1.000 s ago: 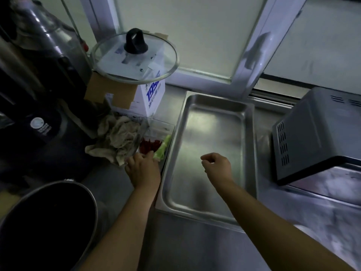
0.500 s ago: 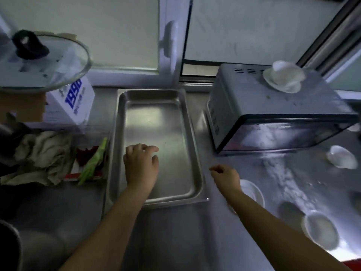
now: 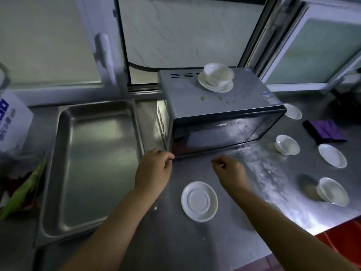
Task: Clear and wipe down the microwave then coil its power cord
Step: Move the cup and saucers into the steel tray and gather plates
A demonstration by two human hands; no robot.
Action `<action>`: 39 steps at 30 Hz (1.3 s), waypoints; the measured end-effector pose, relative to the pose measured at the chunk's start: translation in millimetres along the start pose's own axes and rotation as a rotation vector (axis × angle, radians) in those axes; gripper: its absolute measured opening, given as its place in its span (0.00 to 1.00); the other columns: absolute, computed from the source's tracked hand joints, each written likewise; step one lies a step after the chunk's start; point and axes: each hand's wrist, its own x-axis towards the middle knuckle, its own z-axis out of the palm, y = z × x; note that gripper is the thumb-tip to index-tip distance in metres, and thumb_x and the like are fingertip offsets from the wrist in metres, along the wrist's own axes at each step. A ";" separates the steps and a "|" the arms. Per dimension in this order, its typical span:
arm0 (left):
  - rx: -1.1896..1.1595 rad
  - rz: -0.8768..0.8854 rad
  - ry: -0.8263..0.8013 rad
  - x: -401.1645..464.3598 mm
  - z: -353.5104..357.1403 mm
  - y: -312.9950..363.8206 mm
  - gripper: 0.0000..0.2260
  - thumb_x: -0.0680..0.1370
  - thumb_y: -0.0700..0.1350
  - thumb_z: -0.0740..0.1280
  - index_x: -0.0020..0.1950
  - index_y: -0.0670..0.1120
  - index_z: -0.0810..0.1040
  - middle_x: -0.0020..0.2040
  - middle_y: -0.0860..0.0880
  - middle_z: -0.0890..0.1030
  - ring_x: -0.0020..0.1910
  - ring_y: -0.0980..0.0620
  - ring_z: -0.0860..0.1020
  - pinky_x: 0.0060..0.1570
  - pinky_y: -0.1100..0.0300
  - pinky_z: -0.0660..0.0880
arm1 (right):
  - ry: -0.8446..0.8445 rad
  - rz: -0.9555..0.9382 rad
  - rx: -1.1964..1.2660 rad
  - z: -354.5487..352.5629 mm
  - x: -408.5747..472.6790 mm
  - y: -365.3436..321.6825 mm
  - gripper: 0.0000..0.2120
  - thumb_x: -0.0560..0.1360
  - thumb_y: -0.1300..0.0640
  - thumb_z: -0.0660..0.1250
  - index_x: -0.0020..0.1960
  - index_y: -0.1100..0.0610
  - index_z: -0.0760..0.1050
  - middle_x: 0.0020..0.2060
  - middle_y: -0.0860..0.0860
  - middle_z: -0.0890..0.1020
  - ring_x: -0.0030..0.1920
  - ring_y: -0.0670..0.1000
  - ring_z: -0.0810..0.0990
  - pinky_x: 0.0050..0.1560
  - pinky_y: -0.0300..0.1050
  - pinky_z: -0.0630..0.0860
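The microwave (image 3: pixel 220 112) sits just beyond both empty hands (image 3: pixel 192 169).

The microwave (image 3: pixel 214 112) fills the frame's centre, and only a narrow strip of table (image 3: pixel 148 122) separates its left wall from the tray (image 3: pixel 93 167); a bowl on a saucer (image 3: pixel 216 78) takes the rear right of its top, leaving the front and left of the top bare. In front of its door the table is open between the left hand (image 3: pixel 154 171) and right hand (image 3: pixel 228 173), with one saucer (image 3: pixel 199 201) lower down. Right of the microwave, bowls, saucers and a purple cloth (image 3: pixel 325 131) dot the table with gaps between.
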 end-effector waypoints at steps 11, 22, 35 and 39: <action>0.039 0.079 0.183 78.4 -0.3 89.7 0.06 0.74 0.40 0.66 0.49 0.47 0.81 0.45 0.50 0.80 0.48 0.50 0.75 0.44 0.60 0.70 | 0.174 -0.331 0.045 -90.3 146.7 -56.1 0.08 0.75 0.57 0.64 0.49 0.53 0.81 0.40 0.48 0.82 0.38 0.48 0.77 0.36 0.41 0.70; 0.131 0.096 0.284 119.6 22.0 113.0 0.05 0.73 0.37 0.67 0.46 0.44 0.81 0.42 0.48 0.80 0.44 0.50 0.76 0.43 0.61 0.68 | 0.131 -0.090 -0.118 -101.0 269.7 -80.6 0.19 0.77 0.47 0.60 0.62 0.59 0.70 0.57 0.58 0.78 0.56 0.60 0.77 0.49 0.47 0.70; 0.141 0.123 0.236 136.4 59.6 145.3 0.05 0.73 0.38 0.68 0.47 0.44 0.81 0.42 0.48 0.81 0.45 0.48 0.76 0.42 0.59 0.72 | 0.141 -0.122 0.275 -107.9 267.9 -60.0 0.12 0.71 0.55 0.67 0.54 0.54 0.75 0.41 0.50 0.80 0.36 0.49 0.77 0.36 0.44 0.74; 0.056 0.053 0.262 130.0 72.2 155.8 0.04 0.76 0.41 0.65 0.47 0.45 0.80 0.42 0.49 0.81 0.45 0.49 0.76 0.42 0.54 0.73 | 0.184 -0.173 0.345 -133.0 233.8 -24.8 0.08 0.71 0.54 0.68 0.49 0.48 0.73 0.34 0.43 0.79 0.37 0.46 0.79 0.36 0.45 0.77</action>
